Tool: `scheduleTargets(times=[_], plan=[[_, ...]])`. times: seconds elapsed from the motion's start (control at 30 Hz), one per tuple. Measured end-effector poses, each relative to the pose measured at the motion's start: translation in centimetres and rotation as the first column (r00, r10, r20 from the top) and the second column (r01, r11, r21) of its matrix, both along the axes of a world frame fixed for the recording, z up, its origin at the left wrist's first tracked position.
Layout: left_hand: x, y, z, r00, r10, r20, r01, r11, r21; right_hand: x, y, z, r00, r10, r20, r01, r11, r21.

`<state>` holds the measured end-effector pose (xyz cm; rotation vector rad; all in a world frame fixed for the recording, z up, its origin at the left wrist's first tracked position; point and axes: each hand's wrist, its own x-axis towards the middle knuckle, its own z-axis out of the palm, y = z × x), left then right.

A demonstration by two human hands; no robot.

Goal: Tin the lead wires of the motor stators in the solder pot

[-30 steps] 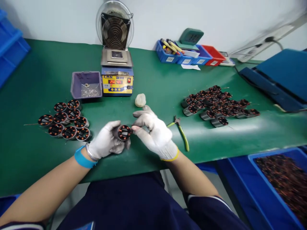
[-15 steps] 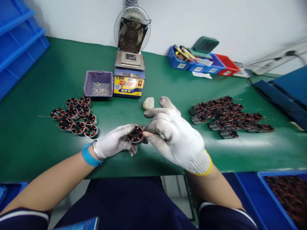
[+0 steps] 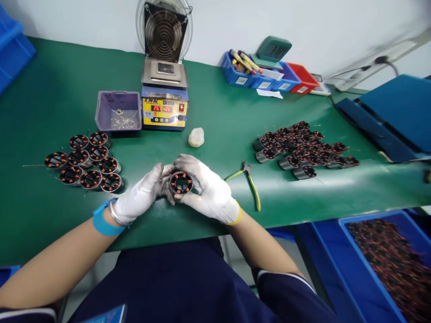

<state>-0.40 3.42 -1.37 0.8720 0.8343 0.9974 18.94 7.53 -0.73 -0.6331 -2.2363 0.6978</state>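
Observation:
Both of my hands wear white knit gloves and meet over the green mat near its front edge. Between them sits a round motor stator (image 3: 181, 182) with copper windings, its open face turned up toward me. My left hand (image 3: 139, 196) cups it from the left and my right hand (image 3: 206, 188) grips it from the right with fingers curled round the rim. A blue band circles my left wrist.
Several finished stators (image 3: 85, 162) stand in a cluster at the left, a larger pile of stators (image 3: 301, 148) lies at the right. Green-handled cutters (image 3: 251, 184) lie beside my right hand. Behind: a purple tray (image 3: 117, 112), a yellow solder pot (image 3: 164, 105), a fan (image 3: 164, 29), a blue bin (image 3: 387, 260).
My right hand has dropped from above the stator and closed round its right side. The stator now faces up between both hands. The camera view has shifted.

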Motion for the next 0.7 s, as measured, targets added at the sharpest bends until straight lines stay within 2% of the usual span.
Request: scheduleTargets(times=[0.03,0.1,0.17,0.23,0.27,0.33,0.4,0.5,0.57,0.63,0.7], plan=[[0.0,0.0,0.1,0.989,0.096,-0.116,-0.087,0.993,0.083,0.0,-0.1,-0.3,1.000,-0.020,0.003,0.020,1.000,0.024],[-0.2,0.2,0.6,0.880,0.298,-0.369,-0.189,0.934,0.304,0.3,0.0,-0.5,0.997,-0.063,0.045,0.059,0.995,0.077],[-0.6,0.2,1.5,0.749,0.370,-0.549,-0.105,0.885,0.453,0.8,0.1,-0.6,0.989,-0.103,0.102,0.090,0.988,0.125],[-1.2,0.1,2.3,0.701,0.337,-0.629,0.035,0.865,0.501,1.2,0.2,-0.5,0.980,-0.150,0.133,0.128,0.979,0.158],[-1.4,0.0,2.6,0.705,0.334,-0.626,0.058,0.852,0.520,1.4,0.3,-0.5,0.975,-0.171,0.140,0.146,0.974,0.171],[-1.7,-0.1,2.9,0.717,0.384,-0.581,-0.005,0.837,0.547,1.5,0.3,-0.3,0.970,-0.201,0.137,0.171,0.965,0.200],[-1.5,-0.2,2.9,0.680,0.435,-0.591,-0.070,0.840,0.538,1.5,0.3,-0.2,0.968,-0.218,0.127,0.186,0.957,0.224],[-0.5,-0.1,2.4,0.627,0.328,-0.706,0.013,0.902,0.431,1.3,0.1,-0.2,0.971,-0.207,0.121,0.177,0.959,0.221],[0.0,-0.1,2.2,0.652,0.294,-0.699,0.015,0.917,0.399,1.3,0.0,-0.2,0.971,-0.201,0.127,0.173,0.965,0.199],[0.2,-0.2,2.0,0.697,0.391,-0.601,-0.138,0.896,0.423,1.6,0.1,-0.1,0.962,-0.230,0.145,0.206,0.965,0.164],[0.0,-0.3,1.6,0.683,0.531,-0.501,-0.342,0.839,0.423,2.2,0.7,0.1,0.926,-0.331,0.184,0.311,0.942,0.126]])
